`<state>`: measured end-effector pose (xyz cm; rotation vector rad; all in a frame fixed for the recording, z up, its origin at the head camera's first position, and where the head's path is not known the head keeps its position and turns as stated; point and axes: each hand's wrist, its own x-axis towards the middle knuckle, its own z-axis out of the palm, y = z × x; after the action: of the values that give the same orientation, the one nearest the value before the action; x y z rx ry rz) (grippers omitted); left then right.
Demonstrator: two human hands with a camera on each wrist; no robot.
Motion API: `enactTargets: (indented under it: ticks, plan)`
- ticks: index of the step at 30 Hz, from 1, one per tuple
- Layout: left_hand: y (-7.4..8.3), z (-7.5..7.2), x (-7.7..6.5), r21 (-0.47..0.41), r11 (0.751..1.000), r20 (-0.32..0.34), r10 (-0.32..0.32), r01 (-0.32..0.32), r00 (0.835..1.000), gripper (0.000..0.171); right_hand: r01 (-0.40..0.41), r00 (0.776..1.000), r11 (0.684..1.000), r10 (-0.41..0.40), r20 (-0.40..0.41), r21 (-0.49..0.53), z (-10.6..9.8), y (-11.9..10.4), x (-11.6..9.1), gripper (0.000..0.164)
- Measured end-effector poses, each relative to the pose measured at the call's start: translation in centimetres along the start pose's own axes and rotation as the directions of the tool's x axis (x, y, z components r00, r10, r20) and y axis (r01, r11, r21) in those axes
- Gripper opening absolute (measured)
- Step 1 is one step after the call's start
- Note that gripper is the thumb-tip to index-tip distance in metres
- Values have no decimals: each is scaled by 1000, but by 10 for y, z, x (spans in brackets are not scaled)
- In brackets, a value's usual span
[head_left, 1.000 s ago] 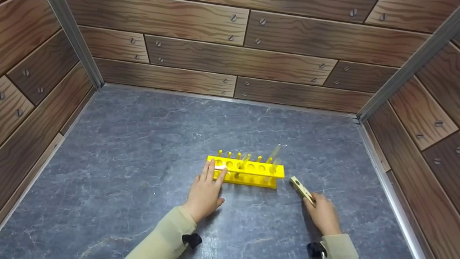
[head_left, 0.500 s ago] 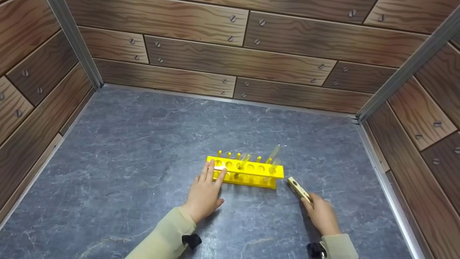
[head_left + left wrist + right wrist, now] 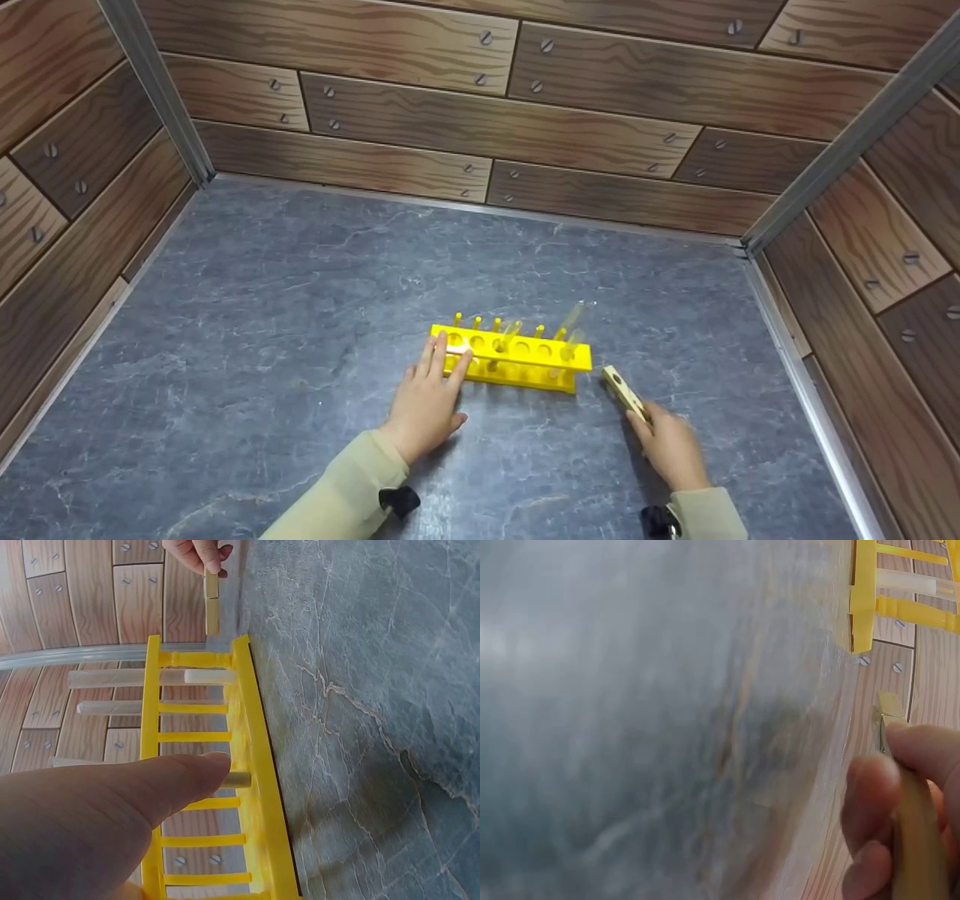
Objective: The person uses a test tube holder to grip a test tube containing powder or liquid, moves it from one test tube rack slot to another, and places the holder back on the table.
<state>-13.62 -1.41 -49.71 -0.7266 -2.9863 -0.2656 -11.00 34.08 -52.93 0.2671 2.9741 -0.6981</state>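
A yellow test tube rack (image 3: 525, 362) stands on the floor of the enclosure. My left hand (image 3: 425, 409) rests its straight fingers on the rack's left end, and the thumb (image 3: 176, 780) stretches in front of the rack's side. Glass test tubes sit in the rack: a tube with white contents (image 3: 206, 676) at the right end, a clear tube (image 3: 109, 708) beside it, and one with yellowish contents (image 3: 238, 779) partly behind my thumb. To the right of the rack, my right hand (image 3: 675, 446) grips a wooden test tube holder (image 3: 622, 391), its tip apart from the rack.
A grey marbled surface (image 3: 300, 300) spreads around the rack. Wood-patterned panels (image 3: 420, 135) wall it at the back and both sides, with metal strips (image 3: 817, 420) along the edges. Short yellow pegs (image 3: 478, 322) stick up behind the rack's holes.
My right hand has shifted slightly left with the test tube holder, bringing its tip a little nearer the rack. The left hand and the rack have stayed in place.
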Motion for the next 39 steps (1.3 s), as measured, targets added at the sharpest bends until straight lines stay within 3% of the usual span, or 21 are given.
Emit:
enactTargets:
  ticks: [7, 17, 39]
  plan:
    - [0, 0, 0, 0, 1000, -24, 4, -4, 1000, 89, 16, 999, 1000, -16, -31, 4, 0, 0, 0, 34]
    - [0, -1, 1, -12, 1000, -6, 4, -4, 1000, 89, 56, 995, 998, -56, -88, 2, 0, 0, -2, 25]
    - [0, 0, -1, 7, 1000, 7, -2, 2, 1000, 90, 60, 996, 996, -56, -71, 59, -4, -4, -5, 28]
